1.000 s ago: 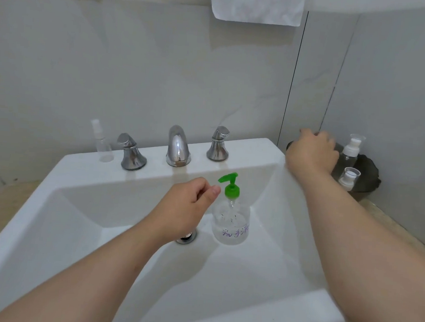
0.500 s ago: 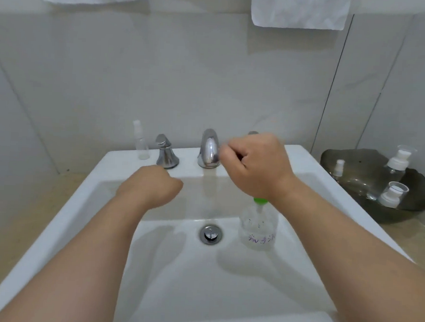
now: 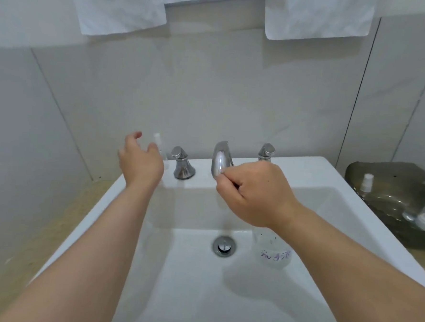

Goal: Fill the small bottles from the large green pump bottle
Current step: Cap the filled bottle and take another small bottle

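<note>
**Clear plastic on slick porcelain: two easy topples**

Left grip [image 3: 141, 162] is released, fingers spread and loosely bent. It is just short of the slim spray bottle [image 3: 157, 140], which stands upright at the back left corner of the sink [image 3: 312, 172] ledge, beside the left tap lever [image 3: 183, 165]. Right grip [image 3: 254, 192] is clenched in front of the spout [image 3: 221, 159], with nothing visible inside it. Under that wrist the pump bottle [image 3: 274, 251] stands in the basin, just right of the drain [image 3: 224, 246]. Its green head is hidden by the hand.

The likeliest slip is at the ledge. The spray bottle looks light and narrow-footed, so a fingertip arriving first would probably tip it off the corner onto the worktop [image 3: 52, 238] or down into the basin.

The right forearm also hangs over the pump bottle, whose foot rests on smooth, sloping porcelain. A dropped wrist could knock it over or send it sliding toward the drain.

At the filling itself, a narrow neck under the nozzle invites overshoot and spill. More small bottles [image 3: 367, 181] wait in the dark tray [image 3: 391, 189] at the worktop's right edge.
</note>
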Available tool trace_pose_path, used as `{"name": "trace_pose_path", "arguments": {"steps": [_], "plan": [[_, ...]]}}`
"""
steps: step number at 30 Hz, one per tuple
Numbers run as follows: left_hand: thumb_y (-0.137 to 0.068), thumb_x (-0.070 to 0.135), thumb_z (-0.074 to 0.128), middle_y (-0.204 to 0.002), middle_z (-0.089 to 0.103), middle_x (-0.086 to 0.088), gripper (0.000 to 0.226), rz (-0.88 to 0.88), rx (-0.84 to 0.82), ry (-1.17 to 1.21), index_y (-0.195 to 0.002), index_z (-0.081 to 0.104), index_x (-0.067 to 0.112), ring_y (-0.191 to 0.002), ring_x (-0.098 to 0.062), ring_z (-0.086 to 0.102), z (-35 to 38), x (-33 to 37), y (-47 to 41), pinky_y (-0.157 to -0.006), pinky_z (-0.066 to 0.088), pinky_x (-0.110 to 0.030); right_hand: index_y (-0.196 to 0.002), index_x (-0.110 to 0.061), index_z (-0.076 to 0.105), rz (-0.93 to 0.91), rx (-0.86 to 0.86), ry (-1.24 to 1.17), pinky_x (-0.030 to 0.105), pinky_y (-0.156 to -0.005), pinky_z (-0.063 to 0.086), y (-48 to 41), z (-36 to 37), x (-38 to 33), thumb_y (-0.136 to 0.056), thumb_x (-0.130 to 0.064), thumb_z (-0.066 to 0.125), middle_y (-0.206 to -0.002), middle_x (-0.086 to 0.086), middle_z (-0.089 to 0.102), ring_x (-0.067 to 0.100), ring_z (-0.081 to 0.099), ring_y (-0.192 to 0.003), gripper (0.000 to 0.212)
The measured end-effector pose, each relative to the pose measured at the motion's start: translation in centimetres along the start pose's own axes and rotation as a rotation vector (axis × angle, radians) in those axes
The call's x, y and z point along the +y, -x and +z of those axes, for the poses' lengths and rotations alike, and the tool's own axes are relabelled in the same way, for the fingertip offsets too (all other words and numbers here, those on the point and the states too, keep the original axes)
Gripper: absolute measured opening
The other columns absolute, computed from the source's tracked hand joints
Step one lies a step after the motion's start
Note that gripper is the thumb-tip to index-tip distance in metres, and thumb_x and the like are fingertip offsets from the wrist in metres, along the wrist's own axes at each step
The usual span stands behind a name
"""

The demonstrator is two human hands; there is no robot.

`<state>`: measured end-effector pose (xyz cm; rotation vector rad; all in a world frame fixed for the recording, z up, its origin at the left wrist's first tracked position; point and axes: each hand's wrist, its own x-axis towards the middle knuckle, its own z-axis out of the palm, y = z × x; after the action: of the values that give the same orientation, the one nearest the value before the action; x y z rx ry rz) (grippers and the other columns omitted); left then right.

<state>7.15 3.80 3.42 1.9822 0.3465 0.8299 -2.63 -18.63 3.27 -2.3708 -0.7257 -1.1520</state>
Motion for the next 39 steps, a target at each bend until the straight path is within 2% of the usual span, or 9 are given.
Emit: {"name": "trace_pose_path", "arguments": {"steps": [5,8,10,12,17,24,28,33,39], "plan": [[-0.099,0.041,0.057,-0.153,0.048,-0.012,0.068,-0.038,-0.142,-0.106,-0.156,0.034,0.011,-0.143,-0.035,0.039,1.5,-0.1,-3.6,-0.119,0.031,-0.046,-0.053,-0.02,0.021,0.038,0.011,0.01,0.033,-0.039,0.036,0.2,-0.1,0.5,-0.087,-0.032,0.044,-0.044,-0.004,0.023,0.023,0.025,-0.042,0.042],[-0.1,0.044,0.053,-0.145,0.057,-0.008,0.058,-0.042,-0.245,-0.191,-0.149,0.045,0.014,-0.137,-0.034,0.048,2.5,-1.5,-4.4,-0.113,0.039,-0.047,-0.054,-0.02,0.022,0.032,0.018,0.008,0.032,-0.038,0.037,0.3,0.0,0.5,-0.086,-0.032,0.044,-0.045,-0.006,0.021,0.025,0.025,-0.041,0.041],[-0.101,0.049,0.045,-0.122,0.069,-0.012,0.044,-0.032,-0.245,-0.211,-0.122,0.063,0.015,-0.117,-0.038,0.062,3.1,-2.4,-4.4,-0.1,0.049,-0.047,-0.054,-0.021,0.018,0.04,0.007,0.011,0.032,-0.039,0.037,0.2,0.1,0.5,-0.087,-0.033,0.043,-0.045,-0.006,0.021,0.025,0.027,-0.041,0.043],[-0.102,0.059,0.036,-0.11,0.072,-0.014,0.051,-0.033,-0.214,-0.209,-0.108,0.063,0.016,-0.104,-0.04,0.066,3.3,-2.9,-3.8,-0.095,0.052,-0.048,-0.053,-0.022,0.016,0.06,-0.007,0.02,0.033,-0.041,0.039,0.2,0.2,0.6,-0.088,-0.033,0.045,-0.045,-0.006,0.023,0.026,0.031,-0.042,0.047],[-0.108,0.046,0.028,-0.117,0.066,-0.018,0.048,-0.009,0.05,-0.179,-0.121,0.052,0.007,-0.112,-0.042,0.059,2.4,-1.9,-1.4,-0.102,0.042,-0.051,-0.053,-0.019,0.023,0.102,0.023,0.02,0.031,-0.041,0.034,0.3,0.0,0.8,-0.09,-0.03,0.049,-0.044,-0.004,0.025,0.027,0.028,-0.043,0.047],[-0.102,0.057,0.037,-0.105,0.061,-0.007,0.048,0.318,0.286,0.364,-0.122,0.05,0.016,-0.088,-0.034,0.065,-1.1,5.4,1.9,-0.079,0.053,-0.045,-0.053,-0.023,0.017,0.284,0.225,-0.066,0.025,-0.046,0.015,-0.2,-1.3,1.3,-0.089,-0.031,0.042,-0.043,-0.006,0.018,0.02,0.024,-0.045,0.044],[-0.105,0.044,0.04,-0.107,0.048,-0.004,0.043,0.513,0.07,0.318,-0.125,0.05,0.007,-0.095,-0.018,0.048,0.1,7.1,8.1,-0.079,0.043,-0.024,-0.052,-0.012,0.037,0.502,0.257,-0.174,0.04,-0.047,0.039,0.0,-2.0,2.6,-0.091,-0.033,0.039,-0.045,0.002,0.046,0.03,0.044,-0.05,0.045],[-0.095,0.037,0.039,-0.113,0.04,0.001,0.034,0.739,-0.222,0.236,-0.127,0.038,0.023,-0.093,-0.017,0.048,0.8,5.9,10.3,-0.076,0.043,-0.035,-0.055,-0.022,0.027,0.563,0.33,-0.244,0.03,-0.049,0.024,0.0,-3.5,2.8,-0.102,-0.019,0.046,-0.041,-0.013,0.043,0.011,0.038,-0.046,0.051],[-0.096,0.021,0.055,-0.108,0.047,0.004,0.035,0.968,-0.22,0.217,-0.126,0.038,0.021,-0.085,-0.011,0.047,0.0,6.1,10.8,-0.077,0.036,-0.016,-0.087,-0.014,0.062,0.607,0.256,-0.701,0.025,-0.049,0.037,-0.9,-3.5,1.6,-0.099,-0.055,0.036,-0.052,0.004,0.044,0.012,0.042,-0.046,0.049]]}}
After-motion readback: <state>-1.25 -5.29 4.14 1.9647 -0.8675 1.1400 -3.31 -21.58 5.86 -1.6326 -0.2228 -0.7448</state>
